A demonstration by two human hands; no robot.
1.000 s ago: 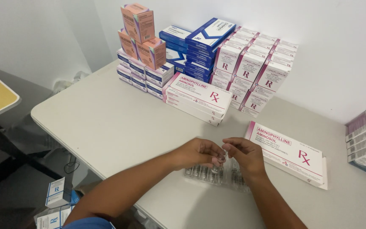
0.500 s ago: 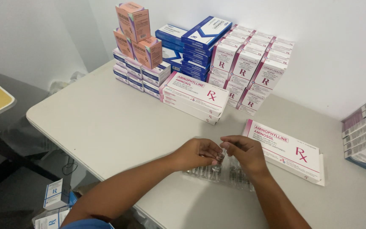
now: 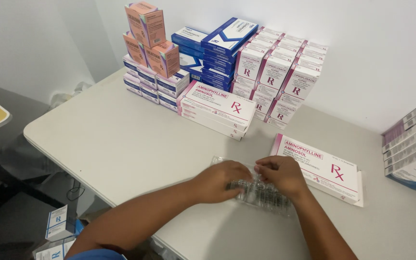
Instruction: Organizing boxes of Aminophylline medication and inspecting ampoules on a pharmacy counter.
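A clear plastic ampoule tray (image 3: 261, 195), lying on the white table (image 3: 121, 144) at six o'clock of the stacked medicine boxes (image 3: 246, 72), is pinched by the curled left hand (image 3: 222, 180) and right hand (image 3: 280, 175), seemingly mid-handling, so steadiness is called for.

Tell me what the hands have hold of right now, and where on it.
Both hands rest on a clear plastic ampoule tray lying on the table: left hand on its left part, right hand on its upper middle. Whether the fingers pinch anything cannot be told.
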